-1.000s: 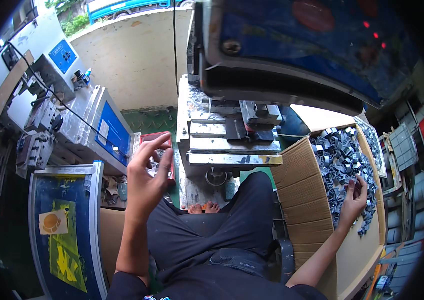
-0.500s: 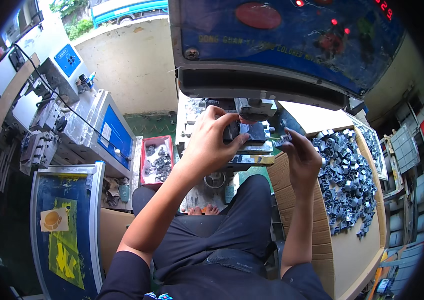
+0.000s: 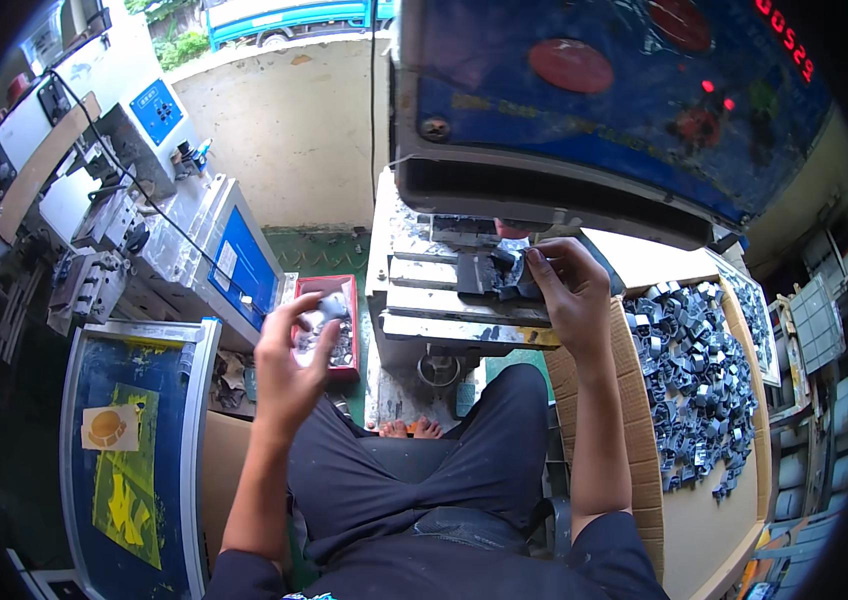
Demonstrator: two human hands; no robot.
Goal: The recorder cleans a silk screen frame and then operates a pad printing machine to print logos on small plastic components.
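Note:
My left hand point(image 3: 289, 365) is raised over the near side of a red tray point(image 3: 355, 345), thumb and fingers curled around a small grey plastic piece point(image 3: 331, 305), which is slightly blurred. At the machine, my right hand point(image 3: 578, 295) pinches a small dark plastic piece point(image 3: 518, 272) at the black fixture point(image 3: 475, 272). Its fingertips partly cover that piece, so its seating cannot be made out. Just behind it a reddish printing pad point(image 3: 511, 229) shows below the machine head.
The blue machine housing point(image 3: 584, 120) with lit red digits overhangs the fixture. To the right, a cardboard box point(image 3: 634, 400) carries a heap of grey plastic pieces point(image 3: 699, 380). A framed screen point(image 3: 189, 450) stands at lower left; another machine point(image 3: 194, 240) is behind it.
My left hand has moved from the fixture left to the red tray, carrying a grey piece. My right hand has brought its piece leftward to the fixture. The view has shifted slightly.

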